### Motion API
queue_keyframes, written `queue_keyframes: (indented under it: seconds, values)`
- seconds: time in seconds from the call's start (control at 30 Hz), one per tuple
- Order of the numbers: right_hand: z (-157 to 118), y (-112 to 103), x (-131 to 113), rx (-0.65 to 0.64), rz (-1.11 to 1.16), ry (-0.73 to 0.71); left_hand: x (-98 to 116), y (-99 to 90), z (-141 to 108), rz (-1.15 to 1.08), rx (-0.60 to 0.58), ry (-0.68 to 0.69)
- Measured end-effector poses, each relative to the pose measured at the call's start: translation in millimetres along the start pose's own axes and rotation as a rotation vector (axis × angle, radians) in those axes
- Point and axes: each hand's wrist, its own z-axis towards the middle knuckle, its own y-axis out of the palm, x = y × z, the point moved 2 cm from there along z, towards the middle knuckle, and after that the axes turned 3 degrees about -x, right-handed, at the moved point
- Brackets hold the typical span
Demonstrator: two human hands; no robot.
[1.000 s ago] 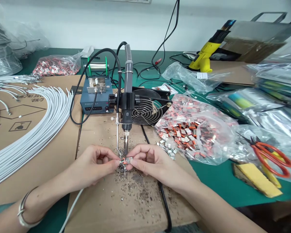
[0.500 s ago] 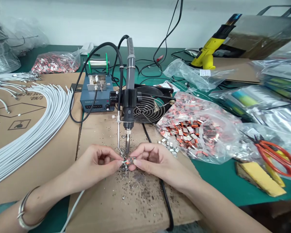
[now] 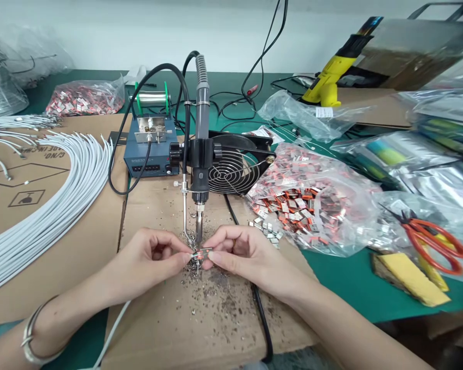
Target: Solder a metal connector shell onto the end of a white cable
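Note:
My left hand [image 3: 154, 262] is closed in a pinch on the end of a white cable [image 3: 113, 329], whose length runs down under my wrist to the bottom edge. In my right hand [image 3: 241, 257] a small USB connector [image 3: 204, 253], metal with orange parts, is held between thumb and fingers. Cable end and connector meet under the tip of a soldering iron [image 3: 199, 226], which is clamped upright in a stand. A thin metal solder feed tube [image 3: 185, 216] comes down beside the tip. The exact contact at the joint is too small to make out.
Left lies a bundle of white cables [image 3: 61, 216] on cardboard. Behind stand a blue soldering station [image 3: 150, 154], a solder spool [image 3: 151, 97] and a fan [image 3: 233, 172]. At right are a bag of connectors [image 3: 312, 205], orange-handled cutters [image 3: 432, 241], a yellow sponge [image 3: 414, 277] and a heat gun [image 3: 330, 77].
The whole view has shifted slightly, so everything sits a little further left and up. Both hands keep the same pinch at the iron's tip.

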Motion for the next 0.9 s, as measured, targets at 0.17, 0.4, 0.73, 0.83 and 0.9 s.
queue_keyframes:
  seconds: [0.17, 0.4, 0.73, 0.83, 0.9]
  values:
    - [0, 1, 1, 0.004, -0.005, 0.003, -1, -0.4, 2, 0.01, 0.003, -0.008]
    - [2, 2, 0, 0.034, -0.078, 0.058, -4, 0.9, 1, 0.086, 0.015, -0.034]
    - [-29, 5, -1, -0.005, -0.454, -0.089, 2, 8.7, -22, 0.095, -0.198, -0.021]
    - [-53, 4, 0, -0.055, -0.644, -0.152, 8, 24.5, -44, 0.135, -0.222, -0.055]
    - [-65, 1, 1, -0.063, -0.674, -0.179, 12, 34.1, -54, 0.149, -0.231, -0.046]
